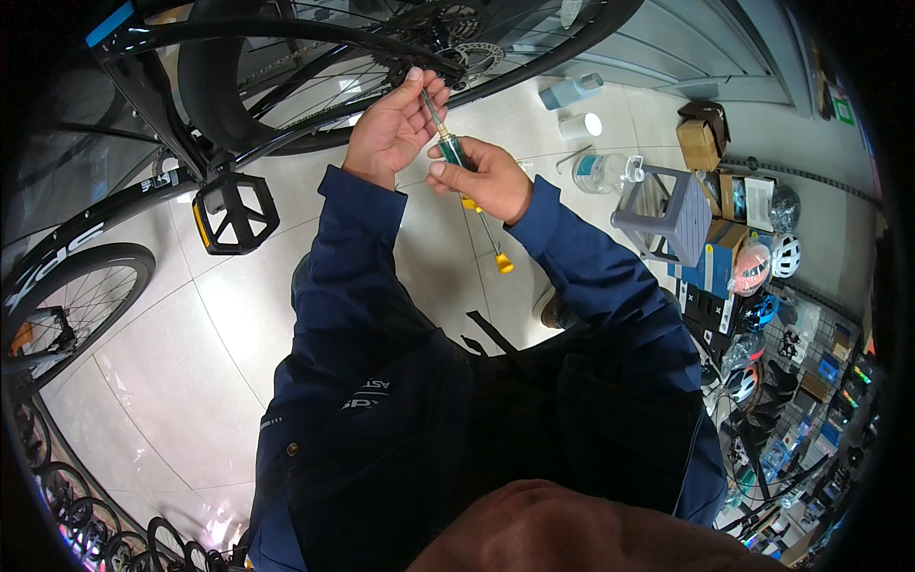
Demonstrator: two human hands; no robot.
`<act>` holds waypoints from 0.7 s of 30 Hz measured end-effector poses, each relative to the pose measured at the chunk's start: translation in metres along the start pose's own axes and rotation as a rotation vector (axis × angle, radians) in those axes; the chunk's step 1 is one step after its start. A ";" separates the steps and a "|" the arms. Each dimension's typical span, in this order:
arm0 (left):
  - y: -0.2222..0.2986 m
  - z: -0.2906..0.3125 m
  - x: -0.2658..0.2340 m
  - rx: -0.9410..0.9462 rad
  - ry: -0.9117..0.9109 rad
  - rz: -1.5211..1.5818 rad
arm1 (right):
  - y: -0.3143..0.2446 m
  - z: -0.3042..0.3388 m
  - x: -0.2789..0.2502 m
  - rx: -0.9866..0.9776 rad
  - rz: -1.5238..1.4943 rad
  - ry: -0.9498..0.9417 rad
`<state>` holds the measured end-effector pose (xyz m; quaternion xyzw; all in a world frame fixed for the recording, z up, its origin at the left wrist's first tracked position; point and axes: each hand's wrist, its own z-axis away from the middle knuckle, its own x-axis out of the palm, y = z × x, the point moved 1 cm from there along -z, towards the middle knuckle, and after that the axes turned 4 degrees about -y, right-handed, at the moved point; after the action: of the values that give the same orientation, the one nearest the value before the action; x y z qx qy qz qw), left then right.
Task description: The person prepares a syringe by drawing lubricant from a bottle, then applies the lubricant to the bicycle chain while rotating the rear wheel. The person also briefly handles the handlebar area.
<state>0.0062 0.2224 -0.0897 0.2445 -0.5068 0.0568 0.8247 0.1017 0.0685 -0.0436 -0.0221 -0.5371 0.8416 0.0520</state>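
In the upper centre of the head view, both hands work together under a bicycle's rear wheel point(315, 105).

- Left hand point(391, 129): raised, fingers curled, thumb and fingertips point(416, 78) pinched around the upper end of the screwdriver shaft, right at the black frame tube point(315, 43) beside the hub.
- Right hand point(481, 176): just below and right of the left, clenched round the green handle of the screwdriver point(450, 148); thumb lies along the handle.
- Screwdriver: green handle, thin metal shaft slanting up and left to the frame by the brake disc point(477, 55). Tip hidden by the left fingers.
- Second tool point(496, 250): thin shaft with a yellow end, showing below the right hand; whether that hand holds it cannot be told.
- Sleeves: dark blue jacket, both forearms rising from the lower centre.
- Pedal point(235, 212): black flat platform with an orange reflector, left of the hands, well apart from them.
- Another bicycle wheel point(71, 305): left edge of the frame.
- Floor point(162, 353): pale glossy tiles.
- Grey plastic stool point(667, 214): right of the hands, upright.
- Clear plastic bottle point(600, 172): lying just left of the stool.
- Cardboard boxes point(701, 143) and helmets point(767, 262): right side, against the wall.
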 end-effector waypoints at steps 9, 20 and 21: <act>-0.002 0.039 -0.004 -0.005 -0.206 -0.324 | 0.007 0.002 -0.005 -0.022 0.084 -0.002; -0.022 0.038 -0.001 0.081 -0.129 -0.253 | 0.041 0.068 0.001 0.035 0.110 0.167; -0.024 0.038 0.000 0.101 -0.135 -0.240 | 0.042 0.072 0.002 0.094 0.047 0.175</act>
<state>-0.0165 0.1842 -0.0839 0.3480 -0.5248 -0.0334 0.7762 0.0900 -0.0139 -0.0516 -0.1055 -0.4897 0.8618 0.0799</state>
